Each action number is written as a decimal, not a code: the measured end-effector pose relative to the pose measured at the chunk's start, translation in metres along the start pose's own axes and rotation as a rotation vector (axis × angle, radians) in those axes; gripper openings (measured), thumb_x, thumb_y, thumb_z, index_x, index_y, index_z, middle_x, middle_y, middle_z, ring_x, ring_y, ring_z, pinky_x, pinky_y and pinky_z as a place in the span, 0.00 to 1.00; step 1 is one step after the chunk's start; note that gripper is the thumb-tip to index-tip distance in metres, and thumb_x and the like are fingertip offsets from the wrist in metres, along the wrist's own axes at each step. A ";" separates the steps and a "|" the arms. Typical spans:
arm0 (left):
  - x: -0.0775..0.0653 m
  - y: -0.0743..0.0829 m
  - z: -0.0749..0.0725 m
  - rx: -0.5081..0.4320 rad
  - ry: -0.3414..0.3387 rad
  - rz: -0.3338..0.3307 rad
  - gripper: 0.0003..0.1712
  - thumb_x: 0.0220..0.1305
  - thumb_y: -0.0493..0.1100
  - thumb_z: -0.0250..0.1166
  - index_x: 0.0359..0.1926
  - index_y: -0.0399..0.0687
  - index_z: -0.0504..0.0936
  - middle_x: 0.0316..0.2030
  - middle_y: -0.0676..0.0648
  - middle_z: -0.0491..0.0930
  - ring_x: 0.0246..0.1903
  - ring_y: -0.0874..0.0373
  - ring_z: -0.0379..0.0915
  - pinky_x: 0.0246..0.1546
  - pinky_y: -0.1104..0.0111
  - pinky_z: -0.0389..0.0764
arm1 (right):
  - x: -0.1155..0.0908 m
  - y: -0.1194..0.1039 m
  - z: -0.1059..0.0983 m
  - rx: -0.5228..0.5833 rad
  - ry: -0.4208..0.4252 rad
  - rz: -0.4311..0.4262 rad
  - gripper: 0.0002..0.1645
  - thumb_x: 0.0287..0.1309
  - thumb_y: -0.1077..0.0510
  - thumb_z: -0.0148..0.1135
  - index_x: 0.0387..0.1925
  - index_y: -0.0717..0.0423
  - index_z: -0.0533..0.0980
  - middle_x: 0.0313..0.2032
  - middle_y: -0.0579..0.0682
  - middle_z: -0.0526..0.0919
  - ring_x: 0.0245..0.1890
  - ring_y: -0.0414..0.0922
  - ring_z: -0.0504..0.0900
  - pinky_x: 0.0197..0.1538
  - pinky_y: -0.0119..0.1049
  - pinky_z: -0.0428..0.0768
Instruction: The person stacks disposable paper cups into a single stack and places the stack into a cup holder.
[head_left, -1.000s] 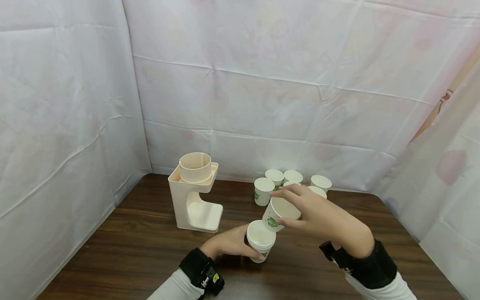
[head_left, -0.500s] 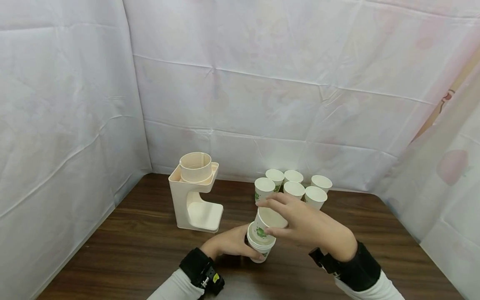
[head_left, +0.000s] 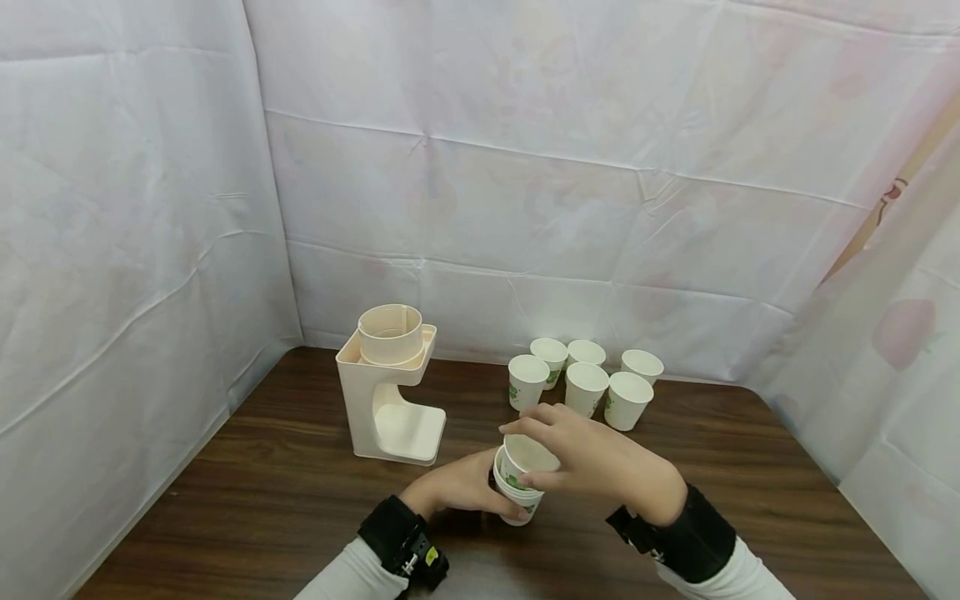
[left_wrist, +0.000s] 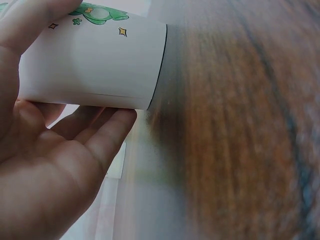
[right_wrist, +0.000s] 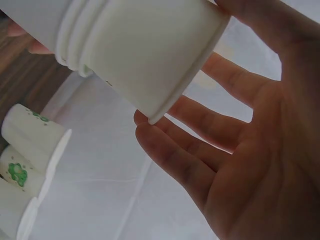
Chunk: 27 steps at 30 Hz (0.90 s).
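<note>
Near the front of the table, my left hand [head_left: 467, 483] grips a small stack of white paper cups [head_left: 522, 506], thumb and fingers round its side. In the left wrist view the lowest paper cup [left_wrist: 100, 65] shows a green print. My right hand [head_left: 581, 454] holds another paper cup [head_left: 529, 454] by its rim, thumb on one side and fingers on the other. That cup sits partway inside the stack, its upper part standing out above several nested rims [right_wrist: 75, 40] in the right wrist view.
Behind my right hand stand several separate paper cups [head_left: 626, 402], mouths up. To the left is a cream-coloured stand [head_left: 360, 408] with a round holder [head_left: 391, 335] on top. White cloth [head_left: 480, 192] hangs around the wooden table [head_left: 247, 500].
My right hand has moved left and down, bringing its cup from beside the stack into the stack's mouth. The left hand keeps its grip in the same place.
</note>
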<state>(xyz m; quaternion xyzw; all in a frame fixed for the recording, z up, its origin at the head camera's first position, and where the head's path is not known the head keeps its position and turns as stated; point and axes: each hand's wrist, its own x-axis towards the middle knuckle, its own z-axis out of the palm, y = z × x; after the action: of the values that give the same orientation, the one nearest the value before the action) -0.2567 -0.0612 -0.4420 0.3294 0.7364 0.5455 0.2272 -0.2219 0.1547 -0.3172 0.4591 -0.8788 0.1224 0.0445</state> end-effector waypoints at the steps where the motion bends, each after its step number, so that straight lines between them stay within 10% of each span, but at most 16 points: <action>1: 0.000 0.000 0.000 0.002 0.001 -0.006 0.37 0.54 0.41 0.77 0.64 0.54 0.70 0.50 0.56 0.79 0.50 0.61 0.77 0.54 0.67 0.73 | 0.000 0.000 0.002 0.002 0.000 -0.004 0.28 0.63 0.45 0.68 0.62 0.44 0.75 0.58 0.42 0.77 0.56 0.43 0.75 0.54 0.42 0.76; 27: -0.002 0.003 0.002 -0.018 -0.024 0.014 0.36 0.56 0.41 0.75 0.63 0.37 0.70 0.51 0.48 0.79 0.48 0.61 0.77 0.50 0.68 0.76 | 0.005 0.004 0.026 -0.001 -0.070 0.003 0.28 0.61 0.42 0.69 0.60 0.46 0.77 0.54 0.43 0.77 0.52 0.42 0.75 0.48 0.37 0.78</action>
<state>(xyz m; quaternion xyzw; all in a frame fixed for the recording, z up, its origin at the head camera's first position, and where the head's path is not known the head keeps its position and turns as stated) -0.2534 -0.0607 -0.4398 0.3388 0.7264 0.5497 0.2354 -0.2276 0.1463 -0.3417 0.4619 -0.8805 0.1060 0.0137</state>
